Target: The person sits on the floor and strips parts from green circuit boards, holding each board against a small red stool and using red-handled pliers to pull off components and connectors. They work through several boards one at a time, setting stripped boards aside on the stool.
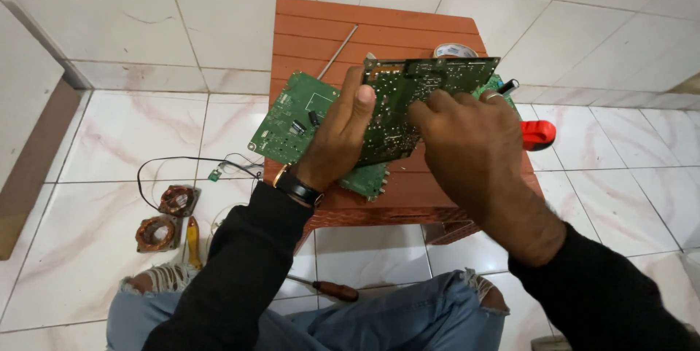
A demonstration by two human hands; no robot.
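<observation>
Over a small red-brown plastic stool I hold up a green circuit board, solder side toward me, tilted. My left hand grips its left edge, thumb on the face. My right hand lies against the board's right part, fingers curled on its surface, a ring on one finger. A second green circuit board rests on the stool's left side, under my left hand.
A thin metal rod and a tape roll lie on the stool. A red tool sits at its right edge. Two copper coils, black wires and a wooden-handled screwdriver lie on the tiled floor.
</observation>
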